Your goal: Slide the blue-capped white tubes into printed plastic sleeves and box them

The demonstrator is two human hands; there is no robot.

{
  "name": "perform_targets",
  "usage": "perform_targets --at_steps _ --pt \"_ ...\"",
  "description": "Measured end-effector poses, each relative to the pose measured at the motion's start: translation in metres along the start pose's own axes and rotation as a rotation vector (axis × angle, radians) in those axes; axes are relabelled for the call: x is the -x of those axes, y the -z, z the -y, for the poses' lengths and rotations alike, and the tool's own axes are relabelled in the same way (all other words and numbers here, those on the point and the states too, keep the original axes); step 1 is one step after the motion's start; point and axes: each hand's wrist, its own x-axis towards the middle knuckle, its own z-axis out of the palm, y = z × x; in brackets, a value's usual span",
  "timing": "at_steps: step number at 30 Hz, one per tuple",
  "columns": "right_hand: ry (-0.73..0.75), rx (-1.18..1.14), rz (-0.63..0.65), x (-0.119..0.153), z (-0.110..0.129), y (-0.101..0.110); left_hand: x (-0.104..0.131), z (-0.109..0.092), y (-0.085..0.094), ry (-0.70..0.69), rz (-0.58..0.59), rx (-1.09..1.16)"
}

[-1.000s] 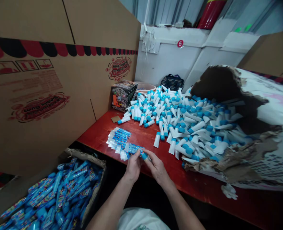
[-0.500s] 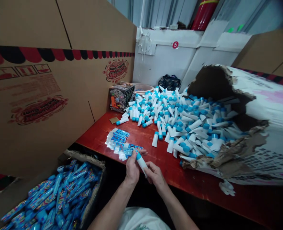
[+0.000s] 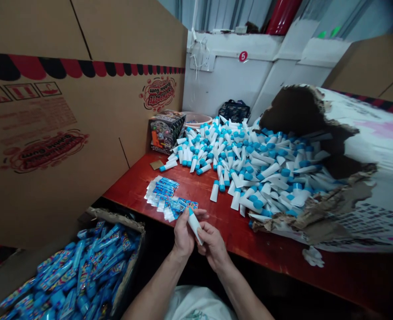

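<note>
One white tube (image 3: 195, 226) with a blue cap is held between my two hands above the table's front edge. My left hand (image 3: 184, 233) grips it near the cap, and some of its fingers reach out behind the tube. Around the tube's lower end, the fingers of my right hand (image 3: 211, 242) are closed. Just beyond my left hand, printed blue wrappers with clear ends (image 3: 163, 195) lie overlapping on the red table (image 3: 132, 189). A large heap of white tubes with blue caps (image 3: 236, 155) spreads farther back.
A torn white carton (image 3: 376, 191) lies at the right. At lower left, an open box (image 3: 138, 249) holds wrapped blue tubes (image 3: 83, 271). Tall cardboard (image 3: 116, 106) stands left. A small printed box (image 3: 166, 131), pink basin (image 3: 199, 119) and dark bag (image 3: 234, 110) are at the back.
The tube is turned a little between my hands, and my right hand has closed in nearer to my left. The view has shifted slightly.
</note>
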Motion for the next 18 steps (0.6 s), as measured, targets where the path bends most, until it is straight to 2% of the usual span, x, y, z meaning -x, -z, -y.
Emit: perform_targets --at_steps 3,5,8,11,14,18 --pt "0.170 0.152 -0.068 -0.004 -0.010 0.002 0.000 0.000 0.002 0.010 0.014 0.019" --pt "0.220 0.226 -0.072 -0.006 -0.011 0.006 0.001 -0.004 0.002 0.035 0.040 0.031" --pt "0.301 0.408 -0.081 -0.005 -0.004 0.011 0.000 -0.017 0.001 0.068 0.056 0.084" --pt "0.427 0.707 -0.121 -0.002 0.004 0.011 -0.005 -0.025 -0.001 0.058 0.012 0.111" --pt "0.541 0.916 -0.186 0.001 0.002 0.007 -0.010 -0.023 0.000 0.071 -0.035 0.117" --pt "0.670 1.060 -0.239 0.000 -0.008 0.005 -0.011 -0.011 0.002 0.034 -0.040 0.110"
